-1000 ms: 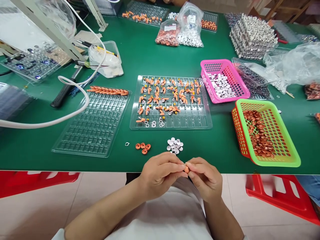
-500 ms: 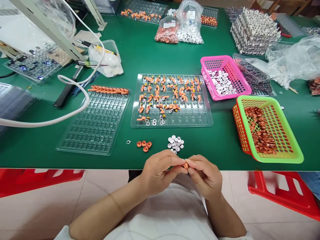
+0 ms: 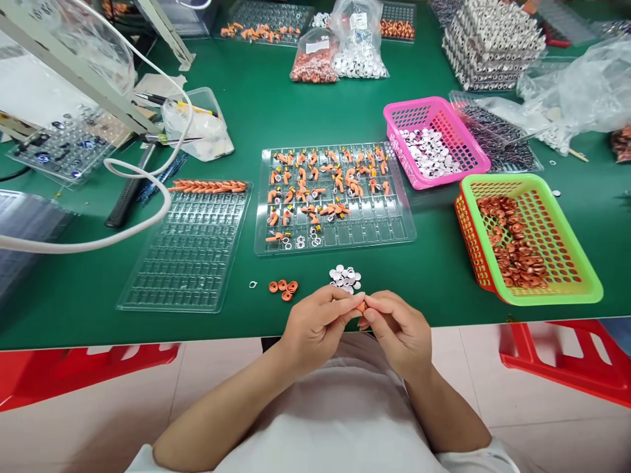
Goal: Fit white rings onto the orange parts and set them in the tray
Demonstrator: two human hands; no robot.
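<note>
At the front edge of the green table, my left hand (image 3: 318, 325) and my right hand (image 3: 400, 334) meet fingertip to fingertip. Both pinch one small orange part (image 3: 362, 307), mostly covered by the fingers, so its exact shape is hidden. Just beyond the fingers lies a pile of white discs (image 3: 345, 278). Left of that sit several orange round cup-like pieces (image 3: 282, 287) and a single small ring (image 3: 253, 284). Farther back, a clear compartment tray (image 3: 379, 231) carries orange curved parts, brass-coloured bits and white rings.
A second clear tray (image 3: 180, 263) with a row of copper-coloured pieces lies left, near a hammer (image 3: 129, 194) and a white cable (image 3: 98, 244). On the right stand a pink basket (image 3: 470, 148) of white discs and a green basket (image 3: 574, 253) of copper-coloured discs. Filled bags (image 3: 315, 59) lie behind.
The camera view has tilted and shifted slightly. My hands stay together on the orange part, with small finger movements; the items on the table keep their places.
</note>
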